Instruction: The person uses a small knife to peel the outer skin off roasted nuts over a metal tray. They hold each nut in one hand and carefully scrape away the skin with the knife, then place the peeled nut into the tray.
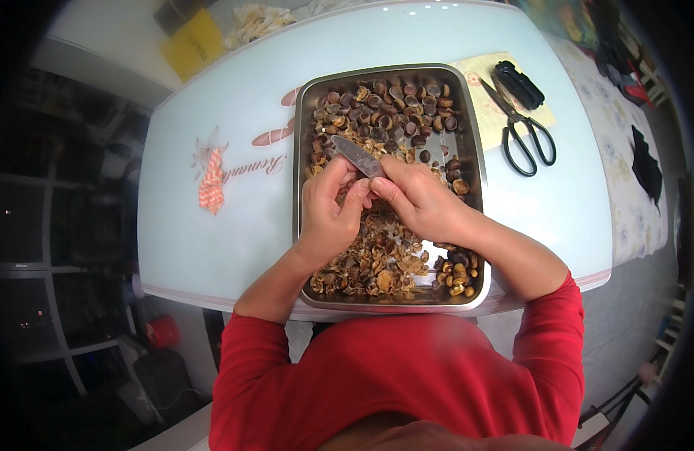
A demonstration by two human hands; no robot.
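My right hand (423,197) grips a small knife, its handle hidden in the fist. The dark-stained knife blade (357,157) points up and to the left. Beside it, my left hand (331,208) is curled with thumb and fingertips touching my right thumb; whatever it may hold is hidden. Both hands are above a deep rectangular metal tray (475,169). Brown chestnuts (410,107), many with cut or open shells, fill its far part. A heap of shell and skin scraps (375,262) lies nearer me. Yellowish peeled chestnuts (457,273) sit in the near right corner.
The tray stands on a pale glossy table (228,242) with printed decoration. Right of it, black-handled scissors (516,121) and a black plastic case (519,84) lie on yellowish paper (482,70). A crumpled orange-and-white patterned cloth or wrapper (211,183) is at left.
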